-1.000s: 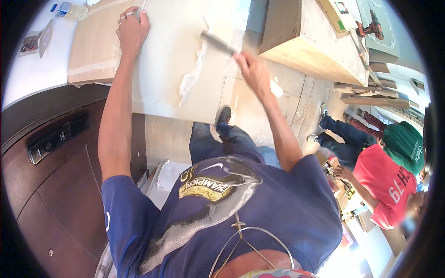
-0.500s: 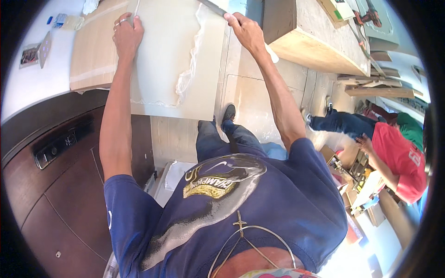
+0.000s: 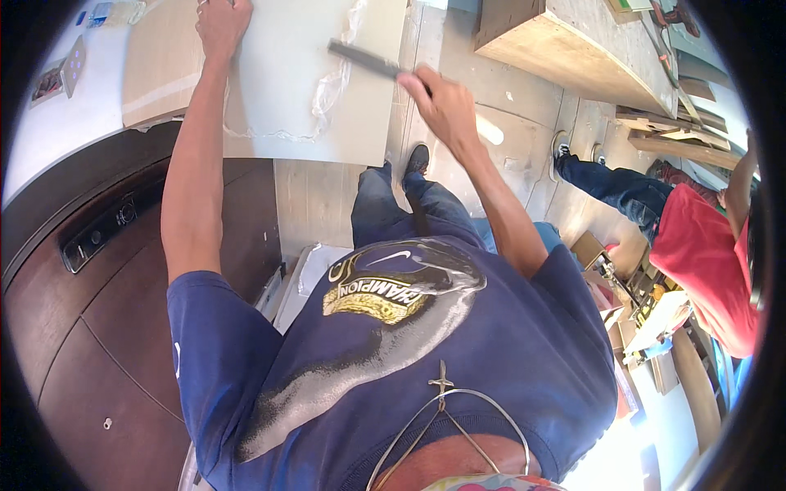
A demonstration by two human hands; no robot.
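Note:
My right hand [image 3: 446, 106] is closed around a file [image 3: 364, 59], a long flat dark bar whose pale end [image 3: 490, 129] sticks out behind the hand. The bar is slightly blurred and reaches over the right part of a pale grey panel [image 3: 278, 90]. A ragged whitish line of torn or dried material [image 3: 330, 94] runs along that panel. At the top edge, my left hand [image 3: 221, 29] rests at the seam between the panel and a wood-grain board [image 3: 164, 74]. Its fingers are curled and partly cut off by the frame, so what they grip is hidden.
A dark brown cabinet or door [image 3: 106, 327] stands at the left. On the right are a plywood box [image 3: 573, 57], stacked wood strips [image 3: 679, 147] and a cluttered box of tools [image 3: 630, 286]. A co-worker in a red shirt [image 3: 704, 254] is at the far right.
My right hand has drawn the file nearer, and more of the bar now shows over the panel. My left hand sits higher in the picture. The co-worker has shifted, with an arm raised.

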